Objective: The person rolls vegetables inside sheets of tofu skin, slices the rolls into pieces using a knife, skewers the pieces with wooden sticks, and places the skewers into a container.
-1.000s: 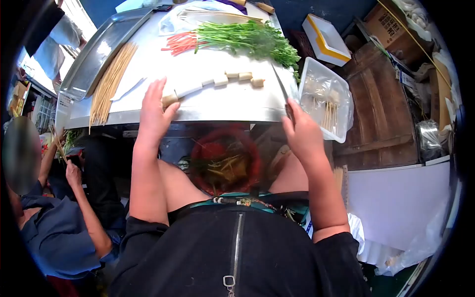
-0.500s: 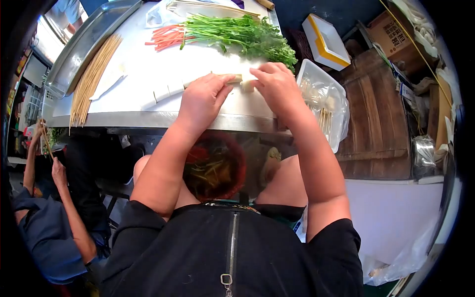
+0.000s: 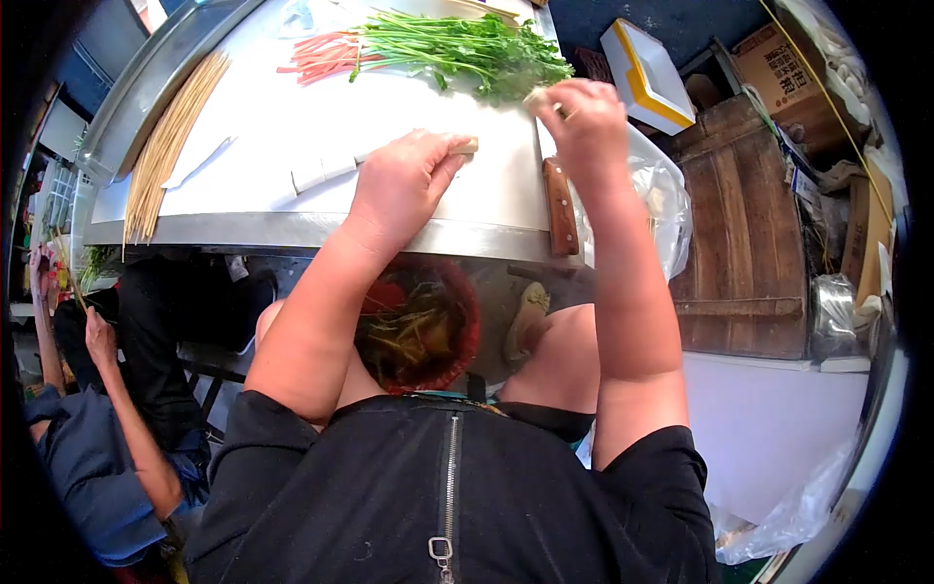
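Probably light and soft, the white pieces (image 3: pixel 323 173) on your worktop (image 3: pixel 263 127), at nine o'clock from your left hand (image 3: pixel 401 183), want gentle side grips. That hand's curled fingers pinch a pale roll (image 3: pixel 471 146); at two o'clock, your right hand (image 3: pixel 595 122) pinches a small chunk (image 3: pixel 535 98).

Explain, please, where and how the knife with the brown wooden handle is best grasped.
Probably around the middle of its brown wooden handle, from the near side: the handle is long, lying by the right edge of the white-topped table, its butt facing that side.
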Action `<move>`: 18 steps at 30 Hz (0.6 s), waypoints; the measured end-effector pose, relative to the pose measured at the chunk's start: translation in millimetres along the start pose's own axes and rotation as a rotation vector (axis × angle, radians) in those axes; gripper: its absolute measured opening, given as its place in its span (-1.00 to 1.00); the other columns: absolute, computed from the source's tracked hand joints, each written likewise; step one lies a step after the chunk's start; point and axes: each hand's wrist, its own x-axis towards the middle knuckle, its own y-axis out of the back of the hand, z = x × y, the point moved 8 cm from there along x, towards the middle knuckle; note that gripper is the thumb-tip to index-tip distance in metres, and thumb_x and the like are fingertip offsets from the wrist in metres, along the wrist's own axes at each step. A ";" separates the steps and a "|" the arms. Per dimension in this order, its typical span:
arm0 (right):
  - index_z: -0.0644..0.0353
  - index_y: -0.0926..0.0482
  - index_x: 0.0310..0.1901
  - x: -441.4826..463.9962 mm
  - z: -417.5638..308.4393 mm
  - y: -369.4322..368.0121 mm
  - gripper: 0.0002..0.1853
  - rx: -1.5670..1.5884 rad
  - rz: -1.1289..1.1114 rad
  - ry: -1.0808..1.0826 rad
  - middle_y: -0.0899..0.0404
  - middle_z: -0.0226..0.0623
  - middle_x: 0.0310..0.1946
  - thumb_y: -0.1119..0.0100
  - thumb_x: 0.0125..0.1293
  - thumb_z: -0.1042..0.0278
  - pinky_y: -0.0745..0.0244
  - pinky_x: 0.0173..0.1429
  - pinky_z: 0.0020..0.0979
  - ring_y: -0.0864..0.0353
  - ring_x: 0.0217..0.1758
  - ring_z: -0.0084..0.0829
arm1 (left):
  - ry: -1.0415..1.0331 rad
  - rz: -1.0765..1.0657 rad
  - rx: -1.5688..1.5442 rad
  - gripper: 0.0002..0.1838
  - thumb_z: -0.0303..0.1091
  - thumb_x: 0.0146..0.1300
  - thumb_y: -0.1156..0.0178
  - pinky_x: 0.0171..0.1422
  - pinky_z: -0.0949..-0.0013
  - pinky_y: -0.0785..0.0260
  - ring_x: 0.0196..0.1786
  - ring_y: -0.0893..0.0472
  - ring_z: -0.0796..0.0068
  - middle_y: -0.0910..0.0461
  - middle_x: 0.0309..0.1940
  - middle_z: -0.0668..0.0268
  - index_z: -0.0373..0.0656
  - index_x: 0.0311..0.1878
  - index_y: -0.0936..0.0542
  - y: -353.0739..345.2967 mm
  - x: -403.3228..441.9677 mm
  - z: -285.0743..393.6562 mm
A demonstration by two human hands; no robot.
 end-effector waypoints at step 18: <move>0.05 -0.70 -0.17 -77.3 -52.6 19.9 -0.79 0.106 -0.086 0.059 -0.67 -0.43 -0.17 -0.27 0.13 0.38 -0.40 0.09 -0.22 -0.57 -0.03 -0.30 | -0.161 -0.316 0.144 -0.82 -0.32 0.17 -0.34 -0.04 0.15 -0.45 -0.16 -0.61 0.14 -0.61 -0.28 0.23 -0.10 -0.16 -0.68 -43.8 -4.7 14.4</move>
